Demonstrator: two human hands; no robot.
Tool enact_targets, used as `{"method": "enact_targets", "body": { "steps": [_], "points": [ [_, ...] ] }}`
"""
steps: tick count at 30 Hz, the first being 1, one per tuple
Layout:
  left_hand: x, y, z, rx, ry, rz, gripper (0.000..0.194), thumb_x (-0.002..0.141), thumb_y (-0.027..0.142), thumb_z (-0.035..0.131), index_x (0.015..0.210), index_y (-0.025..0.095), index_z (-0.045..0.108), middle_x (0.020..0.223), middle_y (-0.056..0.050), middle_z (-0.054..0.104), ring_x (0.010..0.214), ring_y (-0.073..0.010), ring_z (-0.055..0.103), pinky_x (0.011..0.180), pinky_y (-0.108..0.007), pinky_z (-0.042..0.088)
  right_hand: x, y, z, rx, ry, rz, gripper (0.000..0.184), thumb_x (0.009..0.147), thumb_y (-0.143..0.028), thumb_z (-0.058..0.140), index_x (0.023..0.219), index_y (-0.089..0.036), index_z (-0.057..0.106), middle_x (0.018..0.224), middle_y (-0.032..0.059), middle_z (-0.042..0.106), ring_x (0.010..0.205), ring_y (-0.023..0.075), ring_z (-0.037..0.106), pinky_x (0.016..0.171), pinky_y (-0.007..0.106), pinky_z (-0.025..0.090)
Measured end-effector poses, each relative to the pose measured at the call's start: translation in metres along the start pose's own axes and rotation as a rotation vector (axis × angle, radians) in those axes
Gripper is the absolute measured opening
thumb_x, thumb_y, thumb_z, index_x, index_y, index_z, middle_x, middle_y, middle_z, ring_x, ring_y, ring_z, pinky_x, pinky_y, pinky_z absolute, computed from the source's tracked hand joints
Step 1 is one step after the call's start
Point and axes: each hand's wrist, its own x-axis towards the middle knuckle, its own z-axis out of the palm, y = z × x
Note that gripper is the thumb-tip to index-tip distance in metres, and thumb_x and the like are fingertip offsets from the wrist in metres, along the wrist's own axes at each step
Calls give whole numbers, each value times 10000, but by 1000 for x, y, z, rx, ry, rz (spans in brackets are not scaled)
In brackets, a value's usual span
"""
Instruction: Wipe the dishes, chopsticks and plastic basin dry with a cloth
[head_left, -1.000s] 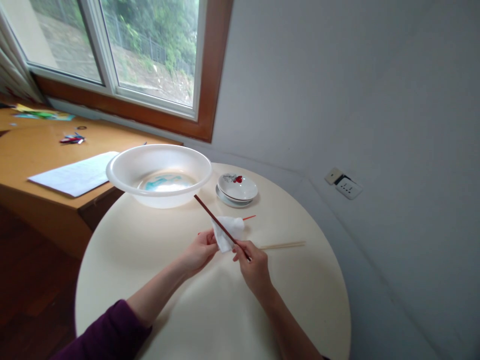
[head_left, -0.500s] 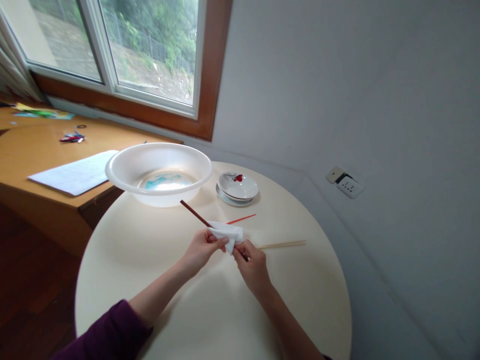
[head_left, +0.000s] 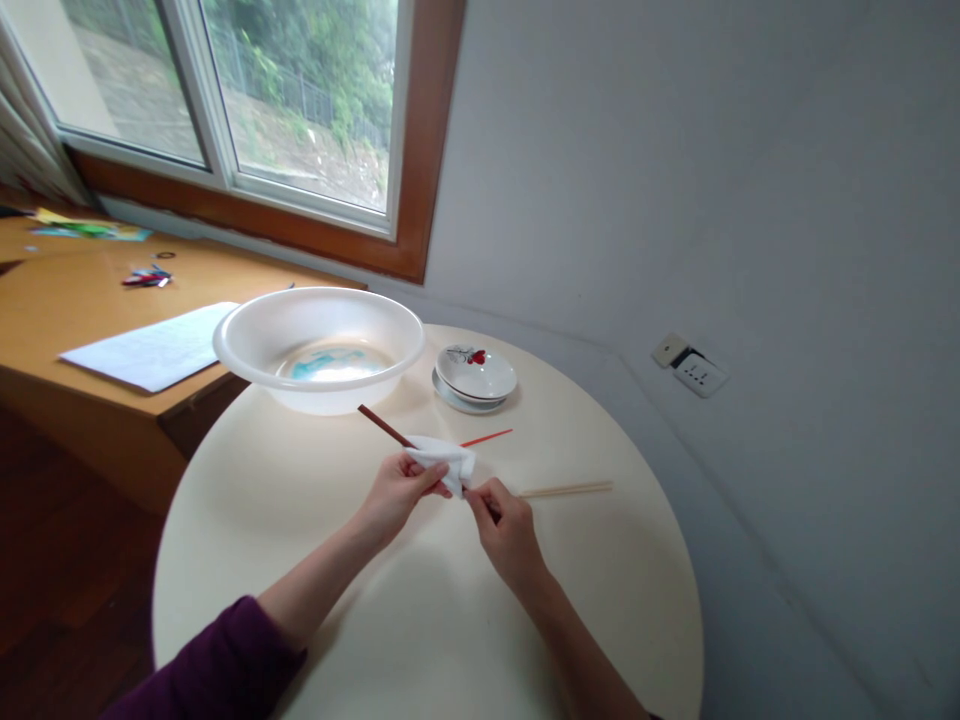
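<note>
My left hand point(head_left: 401, 490) is closed on a white cloth point(head_left: 442, 458), which wraps around the middle of a dark brown chopstick point(head_left: 384, 426). The chopstick's far end sticks out of the cloth toward the upper left. At its near end, my right hand point(head_left: 506, 525) pinches the chopstick, with the fingers hiding most of that end. Behind the cloth lies a red chopstick point(head_left: 487, 438), partly covered by it. Pale wooden chopsticks point(head_left: 570, 489) rest on the table just beyond my right hand.
A large translucent basin point(head_left: 319, 390) stands at the back left of the round white table point(head_left: 420, 640). Right of it is a stack of small plates point(head_left: 487, 378), the top one bearing a red flower. A wooden desk point(head_left: 75, 330) with a sheet of paper point(head_left: 154, 345) adjoins on the left.
My left hand and the cloth have slid a little to the left along the brown chopstick, away from my right hand. The right hand stays nearly in place.
</note>
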Motion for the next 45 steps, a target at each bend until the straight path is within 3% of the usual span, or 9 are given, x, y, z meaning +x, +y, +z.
{"method": "enact_targets", "body": {
  "steps": [9,15,28,34,45],
  "points": [
    [5,8,-5,-17,150,49,319,489,337,829,605,96,656,535,-19,629,515,-101,562,551,-222,500,3,16,-8,-83,62,-63,257,839,-315,544,620,-201,472,480,-69,416,416,74,362,423,184,297],
    [12,11,-14,-46,190,72,323,488,312,830,643,91,653,573,-25,641,531,-106,574,551,-229,505,6,24,-12,-138,90,-99,271,846,-337,540,620,-203,472,504,-57,447,433,80,367,445,193,315],
    [17,20,-24,-145,320,149,343,448,271,849,658,79,657,581,-26,655,495,-86,577,534,-201,511,9,35,-20,-237,62,-123,312,908,-334,441,625,-206,467,528,-38,471,460,99,403,476,211,316],
    [19,20,-28,-143,339,181,322,459,281,844,623,84,650,523,-9,623,471,-82,562,529,-206,518,10,44,-21,-177,121,-95,269,870,-366,527,652,-215,482,628,-3,534,607,149,504,583,251,417],
    [22,20,-31,-292,364,161,267,513,223,834,656,83,658,555,-2,630,475,-66,558,532,-184,518,11,53,-21,-251,171,-43,241,877,-379,504,701,-214,515,642,3,566,615,164,499,628,298,388]
  ]
}}
